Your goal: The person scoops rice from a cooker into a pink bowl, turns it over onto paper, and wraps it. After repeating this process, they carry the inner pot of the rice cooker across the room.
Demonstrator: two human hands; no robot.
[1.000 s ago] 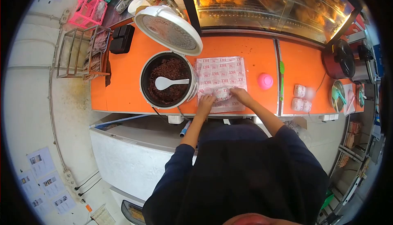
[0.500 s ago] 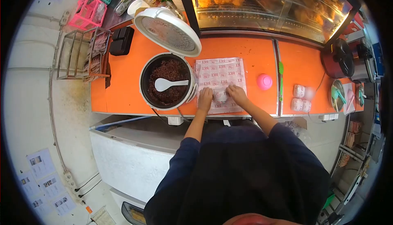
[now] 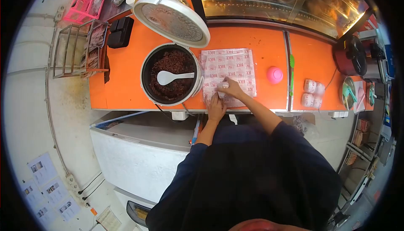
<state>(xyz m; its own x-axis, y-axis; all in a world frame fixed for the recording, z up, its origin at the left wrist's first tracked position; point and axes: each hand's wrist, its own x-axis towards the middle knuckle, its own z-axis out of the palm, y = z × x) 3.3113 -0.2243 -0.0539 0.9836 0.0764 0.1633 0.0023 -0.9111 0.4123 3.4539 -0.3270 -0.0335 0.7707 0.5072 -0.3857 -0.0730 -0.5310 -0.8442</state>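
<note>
On a stack of printed paper wrappers (image 3: 235, 65), a small white rice packet (image 3: 223, 85) stands near the front left. My right hand (image 3: 231, 89) is closed on it from the right, thumb and fingers pinching its upper part. My left hand (image 3: 215, 108) lies at the packet's near side, fingers stretched out against the paper. What the left fingertips touch is partly hidden. To the left, a rice cooker (image 3: 145, 79) stands with its lid (image 3: 172, 23) raised. It holds dark reddish rice (image 3: 170, 60), with a white rice paddle (image 3: 168, 77) lying on top.
A pink cup (image 3: 275, 75) sits right of the wrappers, beside a green utensil (image 3: 291, 75). Several wrapped packets (image 3: 310, 86) are grouped farther right. A lit display case (image 3: 273, 4) with fried food borders the back. A black container (image 3: 120, 32) and a metal rack (image 3: 75, 50) stand left.
My right hand has moved left and closed on the packet, which now stands upright farther left. My left hand has shifted to the packet's near side. The view has shifted slightly.
</note>
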